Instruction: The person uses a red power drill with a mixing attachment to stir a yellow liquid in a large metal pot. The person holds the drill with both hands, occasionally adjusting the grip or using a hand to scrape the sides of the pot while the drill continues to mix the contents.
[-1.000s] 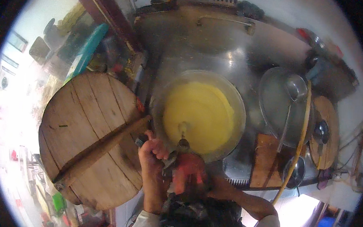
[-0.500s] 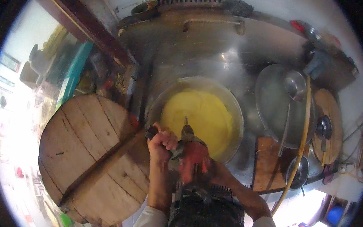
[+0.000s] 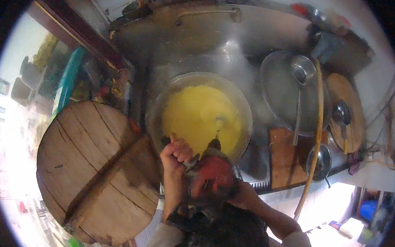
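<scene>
Both my hands are on a red-and-black power drill [image 3: 213,173] that points away from me over a large metal pot [image 3: 248,126]. My left hand [image 3: 177,152] is closed around the drill's side handle, above the pot's near left rim. At the drill's rear, my right hand [image 3: 244,194] is partly hidden by the tool body, with its fingers mostly out of sight. A metal shaft runs from the drill down into a thick yellow mixture [image 3: 194,109], where its lower end disappears. Swirl marks show in the mixture around the shaft.
On the left lies a big round wooden lid [image 3: 95,167] with a crossbar. Right of the pot are a wide metal basin [image 3: 271,96], a long-handled ladle [image 3: 303,72], a bamboo pole [image 3: 318,126], a brown board [image 3: 281,151] and another round wooden board [image 3: 337,89].
The drill and its shaft have swung to the right within the pot, and the swirl in the yellow mixture has shifted too. Both hands keep their grip. The whole view has shifted slightly.
</scene>
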A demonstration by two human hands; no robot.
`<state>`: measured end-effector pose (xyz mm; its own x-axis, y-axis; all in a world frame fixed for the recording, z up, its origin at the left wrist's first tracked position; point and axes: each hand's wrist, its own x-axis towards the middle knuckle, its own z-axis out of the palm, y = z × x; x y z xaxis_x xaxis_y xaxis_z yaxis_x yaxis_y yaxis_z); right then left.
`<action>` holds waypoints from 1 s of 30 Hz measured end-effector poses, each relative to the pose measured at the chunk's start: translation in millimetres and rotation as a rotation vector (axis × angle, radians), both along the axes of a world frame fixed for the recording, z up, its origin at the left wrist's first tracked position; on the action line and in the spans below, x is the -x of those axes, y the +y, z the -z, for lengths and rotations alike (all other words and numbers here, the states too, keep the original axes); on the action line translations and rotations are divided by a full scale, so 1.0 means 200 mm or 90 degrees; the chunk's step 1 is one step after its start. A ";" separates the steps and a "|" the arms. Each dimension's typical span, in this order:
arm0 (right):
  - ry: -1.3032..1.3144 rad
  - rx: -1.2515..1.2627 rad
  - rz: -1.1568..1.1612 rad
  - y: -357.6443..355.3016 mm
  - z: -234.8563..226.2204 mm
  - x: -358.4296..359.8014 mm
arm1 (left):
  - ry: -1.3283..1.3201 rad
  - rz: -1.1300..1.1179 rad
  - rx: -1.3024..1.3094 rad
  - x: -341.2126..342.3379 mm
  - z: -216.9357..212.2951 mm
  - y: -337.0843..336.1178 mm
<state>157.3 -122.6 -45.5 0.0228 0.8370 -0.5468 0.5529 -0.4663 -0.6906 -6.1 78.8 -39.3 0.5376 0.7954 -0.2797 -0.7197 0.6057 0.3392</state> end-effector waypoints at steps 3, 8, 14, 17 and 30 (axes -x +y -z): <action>0.080 -0.072 -0.070 -0.10 -0.08 0.01 | -0.010 -0.023 0.020 0.12 0.00 -0.06; 0.120 0.096 -0.330 0.02 -0.32 0.10 | 0.004 -0.165 0.084 0.36 -0.12 -0.15; 0.273 0.071 -0.354 0.18 -0.38 0.14 | 0.193 -0.286 0.072 0.51 -0.26 -0.20; 0.283 0.054 -0.345 0.20 -0.25 0.08 | 0.224 -0.286 -0.020 0.44 -0.28 -0.20; 0.384 -0.080 0.108 -0.31 0.60 -0.18 | 0.286 -0.051 -0.154 -0.24 -0.05 -0.38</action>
<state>192.6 -184.7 -165.0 -0.1206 0.9075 -0.4023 -0.0252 -0.4079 -0.9127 41.3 2.1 -29.6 0.3415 0.8998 -0.2716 -0.5124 0.4205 0.7487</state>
